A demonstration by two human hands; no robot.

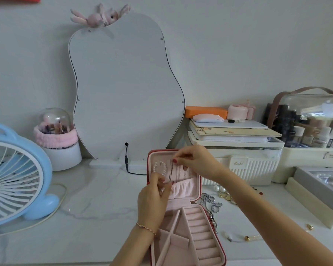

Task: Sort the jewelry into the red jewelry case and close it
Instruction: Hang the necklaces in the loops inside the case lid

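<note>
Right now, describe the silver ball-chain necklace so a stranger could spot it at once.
Start at the open red jewelry case on the white marble table. Just off the case's right edge lies the silver ball-chain necklace, loosely heaped. Unlike the pearl earrings and gold pieces beside it, it is beaded grey metal.

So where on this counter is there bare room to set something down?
Bare marble lies between the blue fan and the red jewelry case, in front of the mirror. Right of the case it is crowded: silver chain, pearl earrings, grey tray.
</note>
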